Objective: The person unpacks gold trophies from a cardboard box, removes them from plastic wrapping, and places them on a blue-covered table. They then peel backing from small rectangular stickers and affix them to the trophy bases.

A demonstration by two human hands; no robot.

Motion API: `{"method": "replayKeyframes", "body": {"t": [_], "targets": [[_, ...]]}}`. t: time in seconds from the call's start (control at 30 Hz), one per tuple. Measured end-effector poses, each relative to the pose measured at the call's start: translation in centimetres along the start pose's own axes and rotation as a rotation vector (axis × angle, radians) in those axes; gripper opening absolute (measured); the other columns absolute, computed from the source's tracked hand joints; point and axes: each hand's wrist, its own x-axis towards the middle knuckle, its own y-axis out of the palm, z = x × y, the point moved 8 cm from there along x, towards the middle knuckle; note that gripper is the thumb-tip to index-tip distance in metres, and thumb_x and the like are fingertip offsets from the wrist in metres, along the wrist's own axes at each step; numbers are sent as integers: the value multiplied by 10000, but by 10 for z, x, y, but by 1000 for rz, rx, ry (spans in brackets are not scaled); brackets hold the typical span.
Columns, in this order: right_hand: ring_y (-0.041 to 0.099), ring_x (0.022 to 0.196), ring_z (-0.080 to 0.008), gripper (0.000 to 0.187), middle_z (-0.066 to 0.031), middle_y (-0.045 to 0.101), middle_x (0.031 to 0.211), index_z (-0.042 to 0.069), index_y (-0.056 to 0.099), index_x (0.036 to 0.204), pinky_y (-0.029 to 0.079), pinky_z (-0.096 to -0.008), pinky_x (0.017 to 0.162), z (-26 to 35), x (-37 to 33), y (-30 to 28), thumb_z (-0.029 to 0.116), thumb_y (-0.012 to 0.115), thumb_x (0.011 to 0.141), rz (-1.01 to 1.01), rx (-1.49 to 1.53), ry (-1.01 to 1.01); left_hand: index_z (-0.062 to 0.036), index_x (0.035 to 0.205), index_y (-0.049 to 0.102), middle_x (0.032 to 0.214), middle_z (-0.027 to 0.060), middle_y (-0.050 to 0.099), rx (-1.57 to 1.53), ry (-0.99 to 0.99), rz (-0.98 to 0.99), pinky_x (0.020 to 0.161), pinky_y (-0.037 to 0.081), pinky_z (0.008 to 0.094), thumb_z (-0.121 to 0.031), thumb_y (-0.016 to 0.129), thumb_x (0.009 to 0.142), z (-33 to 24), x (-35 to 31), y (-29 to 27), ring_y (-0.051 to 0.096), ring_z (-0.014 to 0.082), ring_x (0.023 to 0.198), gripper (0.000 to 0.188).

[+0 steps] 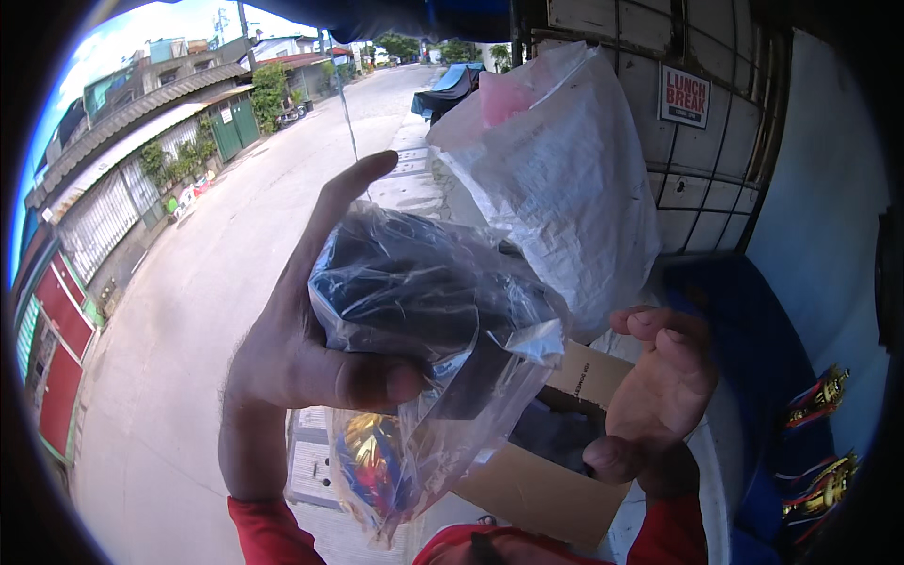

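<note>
From nine round to twelve o'clock, a pale street [226, 273] sweeps away from where I stand, with a row of low buildings [108, 217] along its far side at ten. Toward two o'clock rises a tiled wall [730, 141] crossed with dark bars. Below it, between three and four, spreads a deep blue covering [753, 358]. At one o'clock bulges a big white sack [574, 179], with something pink [508, 94] showing near its top. An open cardboard box [546, 499] lies at five, flaps spread. At the centre of the dial, held up in front of all this, is a dark item in a loose clear plastic bag [414, 273]; I cannot tell what it is through the creases. The left hand [282, 353], at eight o'clock, holds it in a wide grip, thumb across the near side, a finger stretching up past its top. The right hand [659, 395] is at four, fingers loosely curled, near the bag but apart from it. Farther out at four, by the rim, are shiny gold ornaments [819, 490]. Smallest is a red-and-white sign [684, 96] on the wall, toward two.
</note>
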Motion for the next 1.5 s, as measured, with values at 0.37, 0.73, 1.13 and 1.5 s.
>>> {"method": "replayKeyframes", "body": {"t": [0.37, 0.73, 1.13, 1.5], "targets": [[630, 746, -231, 128, -89, 631, 845, 43, 648, 907, 499, -359, 674, 0, -89, 50, 120, 750, 911, 534, 351, 507, -8, 1580, 193, 1386, 224, 525, 138, -395, 392, 1106, 415, 417, -267, 958, 449, 136, -128, 59, 560, 348, 1287, 1390], [667, 871, -197, 170, -139, 609, 1075, 34, 545, 1040, 531, -322, 772, -8, -168, 39, 202, 540, 1064, 506, 788, 1086, 12, 1591, 171, 1504, 226, 421, -263, -465, 523, 1128, 376, 408, -293, 962, 428, 195, -187, 108, 503, 329, 1355, 1439], [652, 747, -305, 253, -120, 571, 852, 54, 569, 958, 524, -408, 644, 19, -186, 38, 202, 758, 876, 900, 242, 824, -36, 1618, 176, 1560, 183, 359, -472, -616, 586, 1179, 303, 374, -228, 868, 453, 232, -205, 144, 413, 291, 1423, 1368], [676, 719, -317, 316, -112, 590, 813, 39, 610, 1081, 536, -424, 618, 26, -195, 50, 43, 715, 783, 928, 358, 746, -20, 1556, 280, 1444, 149, 464, -749, -859, 478, 1138, 341, 378, -371, 816, 715, 238, -206, 151, 457, 265, 1355, 1058]]}}
